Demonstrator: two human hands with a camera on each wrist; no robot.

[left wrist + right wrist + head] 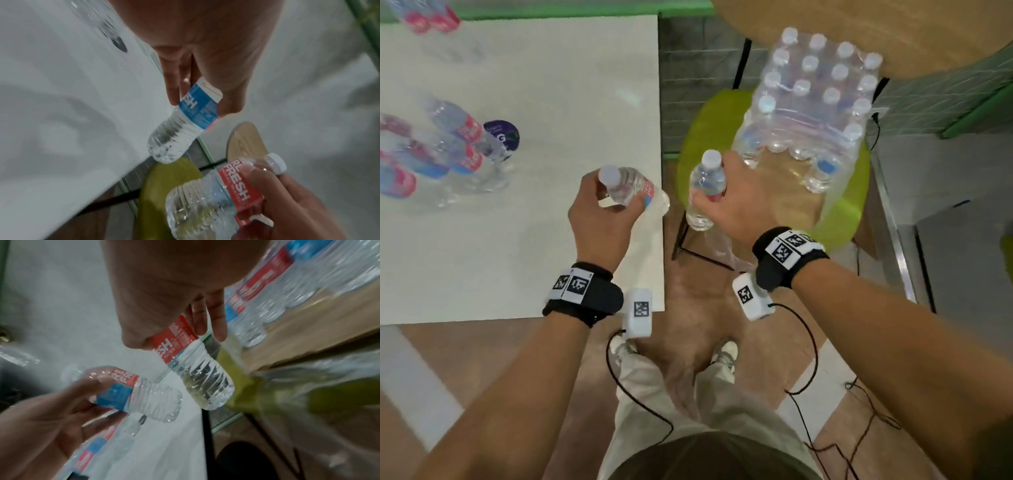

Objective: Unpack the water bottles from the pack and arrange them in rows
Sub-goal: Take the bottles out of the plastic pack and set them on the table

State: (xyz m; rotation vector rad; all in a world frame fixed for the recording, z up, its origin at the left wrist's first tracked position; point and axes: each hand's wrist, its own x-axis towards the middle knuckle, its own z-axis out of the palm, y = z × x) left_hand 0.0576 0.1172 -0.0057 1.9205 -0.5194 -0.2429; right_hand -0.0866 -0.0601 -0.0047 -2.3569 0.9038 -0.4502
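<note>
My left hand (599,209) grips a small clear water bottle (630,188) with a red and blue label, tilted over the right edge of the white table (551,102). The same bottle (183,120) hangs from my left fingers in the left wrist view. My right hand (729,202) grips a second bottle (705,185) upright, in the gap between the table and the shrink-wrapped pack (815,99). That bottle (193,366) shows its red label in the right wrist view. The pack stands on a green chair (705,130). Several unpacked bottles (448,150) stand on the table's left side.
A dark round sticker (501,133) lies on the table by the standing bottles. More bottles (431,17) stand at the table's far left corner. A round wooden table (876,31) overhangs the pack. Torn plastic wrap (722,250) hangs off the chair. Cables trail on the floor.
</note>
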